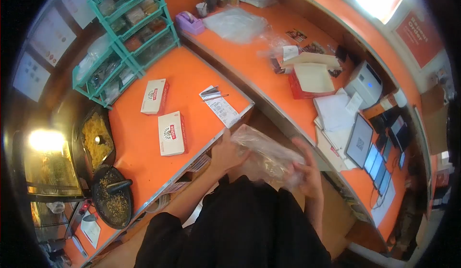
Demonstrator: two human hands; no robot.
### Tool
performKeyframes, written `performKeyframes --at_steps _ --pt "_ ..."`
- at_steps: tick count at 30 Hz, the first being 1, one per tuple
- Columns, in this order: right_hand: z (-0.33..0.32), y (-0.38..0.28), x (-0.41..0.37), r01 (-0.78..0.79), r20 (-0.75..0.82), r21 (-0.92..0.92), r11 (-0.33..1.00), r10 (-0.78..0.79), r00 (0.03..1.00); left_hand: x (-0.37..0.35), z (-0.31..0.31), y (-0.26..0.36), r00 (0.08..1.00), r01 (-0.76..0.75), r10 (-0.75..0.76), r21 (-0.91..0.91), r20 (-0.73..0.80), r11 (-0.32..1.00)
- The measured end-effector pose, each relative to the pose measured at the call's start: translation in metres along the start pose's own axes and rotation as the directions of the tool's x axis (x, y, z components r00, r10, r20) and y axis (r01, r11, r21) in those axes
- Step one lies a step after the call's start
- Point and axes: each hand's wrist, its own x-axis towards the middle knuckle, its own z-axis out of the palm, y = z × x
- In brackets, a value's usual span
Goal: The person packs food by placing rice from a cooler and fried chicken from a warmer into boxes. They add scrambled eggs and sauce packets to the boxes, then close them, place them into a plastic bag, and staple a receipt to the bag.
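A clear, crinkled plastic bag (269, 153) stretches between my two hands in front of my body, over the gap between the two counters. My left hand (227, 153) grips its left end, thumb and fingers closed at the edge. At the bag's right end is my right hand (309, 172), a little blurred, with the plastic between its thumb and fingers. Two white-and-red cardboard boxes, one nearer (171, 134) and one farther (154, 96), lie on the orange counter left of my left hand. Beyond that hand lies a printed receipt (223, 112) with a pen (215, 97) across it.
Green stacked baskets (137, 32) hold packets at the back left. A pan of yellow food (96, 136) and a dark round lid (112, 198) stand at left. Across the gap are an open red box (311, 81), a white printer (365, 83), phones (377, 164) and a purple tape dispenser (190, 23).
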Motion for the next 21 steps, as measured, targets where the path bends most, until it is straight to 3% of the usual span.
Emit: performKeyframes --at_steps 1,3,7,8,9,10,13,15,17,19,21 --pt "0.006 -0.002 -0.004 -0.076 0.059 0.179 0.981 0.066 0.996 0.000 0.004 -0.006 1.000 -0.010 0.011 -0.058 0.001 0.998" --pt "-0.002 0.005 -0.002 -0.050 0.145 0.041 0.998 0.044 0.988 0.003 0.009 -0.031 0.999 -0.037 0.040 -0.168 0.013 0.985" --pt "-0.021 0.012 0.026 0.073 0.330 -0.247 0.966 0.014 0.944 0.029 0.021 -0.044 0.999 -0.018 0.024 -0.146 0.041 0.989" --pt "-0.021 0.024 0.033 0.148 0.245 -0.584 0.798 -0.001 0.970 0.035 0.025 -0.043 0.997 0.006 0.001 -0.084 0.083 0.996" --pt "-0.021 0.037 0.040 0.143 0.157 -0.844 0.517 -0.016 0.987 0.034 0.028 -0.042 0.995 0.027 -0.020 -0.061 0.101 0.998" --pt "-0.025 0.079 0.051 0.111 0.083 -0.930 0.350 -0.092 0.992 0.034 0.026 -0.038 0.992 0.046 -0.042 -0.037 0.119 0.998" --pt "-0.011 0.097 0.070 0.024 -0.026 -0.921 0.388 -0.123 0.992 0.031 -0.013 -0.020 0.992 0.102 -0.097 -0.058 0.083 0.993" --pt "0.005 0.097 0.075 0.234 0.189 -0.927 0.294 -0.172 0.967 0.028 -0.014 -0.039 0.992 0.117 -0.112 -0.074 0.066 0.990" --pt "0.033 0.070 0.088 0.255 0.275 -0.769 0.586 -0.057 0.960 0.029 -0.004 -0.065 0.997 0.079 -0.082 -0.208 -0.008 0.975" --pt "0.069 0.056 0.093 0.228 0.297 -0.706 0.671 -0.013 0.955 0.024 0.000 -0.087 0.988 -0.028 -0.014 -0.264 -0.157 0.964" --pt "0.104 0.053 0.099 0.234 0.258 -0.806 0.543 -0.032 0.966 0.015 -0.004 -0.097 0.939 -0.149 0.084 -0.172 -0.334 0.974"
